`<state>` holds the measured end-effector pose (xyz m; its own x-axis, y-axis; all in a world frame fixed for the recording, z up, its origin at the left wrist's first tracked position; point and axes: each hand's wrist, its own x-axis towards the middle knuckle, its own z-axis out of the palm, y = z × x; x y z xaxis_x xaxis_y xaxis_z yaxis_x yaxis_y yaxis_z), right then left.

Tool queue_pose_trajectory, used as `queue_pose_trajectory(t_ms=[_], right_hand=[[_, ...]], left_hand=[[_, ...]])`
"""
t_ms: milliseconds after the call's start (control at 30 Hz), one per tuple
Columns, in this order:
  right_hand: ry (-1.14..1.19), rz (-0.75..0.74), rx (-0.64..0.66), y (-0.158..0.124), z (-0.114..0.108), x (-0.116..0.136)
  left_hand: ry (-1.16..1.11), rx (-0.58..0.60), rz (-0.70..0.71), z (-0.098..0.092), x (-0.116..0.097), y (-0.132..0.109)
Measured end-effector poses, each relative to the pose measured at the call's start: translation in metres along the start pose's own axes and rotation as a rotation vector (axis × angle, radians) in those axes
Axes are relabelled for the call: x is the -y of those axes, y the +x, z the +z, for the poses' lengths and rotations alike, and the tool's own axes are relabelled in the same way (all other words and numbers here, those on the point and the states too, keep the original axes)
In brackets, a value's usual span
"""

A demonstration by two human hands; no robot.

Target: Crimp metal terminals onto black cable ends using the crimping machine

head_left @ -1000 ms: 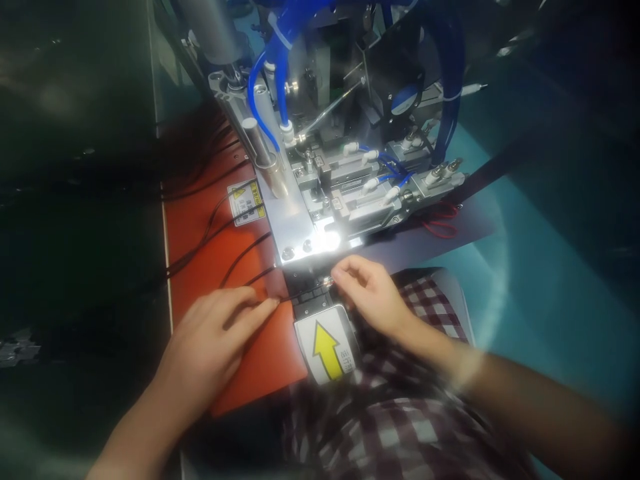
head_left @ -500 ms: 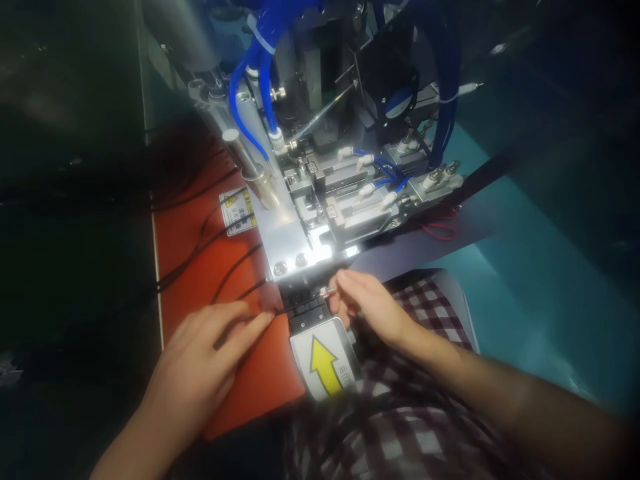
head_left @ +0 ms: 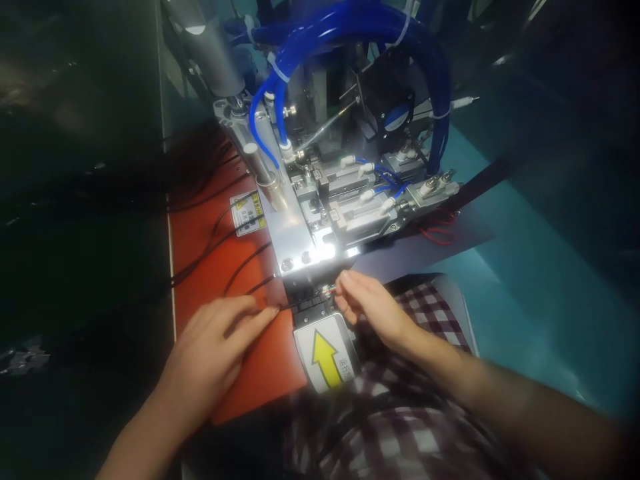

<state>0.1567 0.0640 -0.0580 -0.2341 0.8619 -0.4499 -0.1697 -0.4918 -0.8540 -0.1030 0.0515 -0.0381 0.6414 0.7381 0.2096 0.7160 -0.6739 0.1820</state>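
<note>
Over the orange surface, my left hand point(head_left: 213, 343) has its thumb and forefinger closed on a thin black cable point(head_left: 303, 303). That cable runs right across a black slotted track point(head_left: 313, 308). At its right end is a small shiny tip with a bit of orange point(head_left: 328, 291), pinched in the fingers of my right hand point(head_left: 370, 303). My right fingers partly hide the tip. Both hands are just in front of a brightly lit metal plate point(head_left: 293, 243) on a machine. Below the track is a white label with a yellow arrow point(head_left: 325, 357).
Metal cylinders with white fittings point(head_left: 360, 200) and thick blue air tubes point(head_left: 345, 27) fill the machine above my hands. More black cables point(head_left: 215, 247) cross the orange base point(head_left: 200, 230) at left, near a warning label point(head_left: 247, 213). A checked garment point(head_left: 425, 313) covers my lap.
The camera view has shifted, so the machine sits slightly lower and further right. Both hands keep their hold on the cable, with hardly any movement against the track.
</note>
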Motion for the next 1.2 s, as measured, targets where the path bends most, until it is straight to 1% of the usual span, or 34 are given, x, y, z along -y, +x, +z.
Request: queue_pose_trajectory(t_ms=[100, 133, 200, 233, 300, 333, 400, 467, 533, 600, 633, 700, 767, 833, 900, 1000, 1067, 1200], right_hand=[[-0.032, -0.026, 0.035, -0.001, 0.002, 0.0], [-0.054, -0.035, 0.026, -0.002, 0.002, -0.001], [-0.157, -0.093, -0.046, -0.005, 0.0, -0.001], [-0.248, -0.165, -0.1, -0.008, -0.002, -0.001], [-0.51, -0.392, -0.169, -0.016, -0.005, -0.001], [-0.655, -0.519, -0.161, -0.021, -0.005, 0.0], [-0.92, -0.695, -0.123, -0.028, -0.005, 0.002], [-1.113, -0.771, -0.133, -0.031, -0.002, 0.005], [-1.225, -0.797, -0.173, -0.032, 0.0, 0.009], [-1.246, -0.786, -0.151, -0.032, -0.001, 0.012], [-1.211, -0.765, -0.135, -0.032, -0.002, 0.013], [-1.062, -0.689, -0.131, -0.034, -0.009, 0.01], [-0.882, -0.606, -0.21, -0.038, -0.019, 0.002], [-0.801, -0.501, -0.237, -0.045, -0.032, -0.011], [-0.792, -0.396, -0.252, -0.053, -0.044, -0.026], [-0.786, -0.289, -0.234, -0.066, -0.057, -0.049], [-0.771, -0.217, -0.207, -0.074, -0.062, -0.061], [-0.796, -0.138, -0.133, -0.084, -0.065, -0.078]], left_hand=[[-0.014, -0.001, 0.0, -0.001, -0.001, 0.001], [-0.019, 0.001, -0.002, -0.001, -0.001, 0.001], [-0.024, -0.001, -0.011, -0.001, -0.002, 0.001], [-0.024, -0.009, -0.012, -0.001, -0.002, 0.001], [-0.025, -0.025, -0.014, -0.001, -0.003, 0.002], [-0.026, -0.033, -0.014, 0.0, -0.004, 0.002], [-0.03, -0.038, -0.019, 0.0, -0.004, 0.003], [-0.034, -0.028, -0.026, -0.001, -0.004, 0.003], [-0.036, -0.022, -0.027, -0.002, -0.004, 0.004], [-0.048, -0.009, -0.017, -0.004, -0.003, 0.003], [-0.059, 0.0, -0.014, -0.004, -0.002, 0.002], [-0.092, 0.013, -0.024, -0.005, -0.002, 0.0], [-0.141, 0.006, -0.045, -0.005, -0.001, -0.001], [-0.191, -0.013, -0.054, -0.006, -0.001, -0.001], [-0.216, -0.011, -0.052, -0.009, -0.001, -0.001], [-0.192, 0.022, -0.038, -0.017, 0.0, 0.0], [-0.172, 0.035, -0.032, -0.02, 0.001, 0.001], [-0.168, 0.002, -0.032, -0.019, 0.001, 0.001]])
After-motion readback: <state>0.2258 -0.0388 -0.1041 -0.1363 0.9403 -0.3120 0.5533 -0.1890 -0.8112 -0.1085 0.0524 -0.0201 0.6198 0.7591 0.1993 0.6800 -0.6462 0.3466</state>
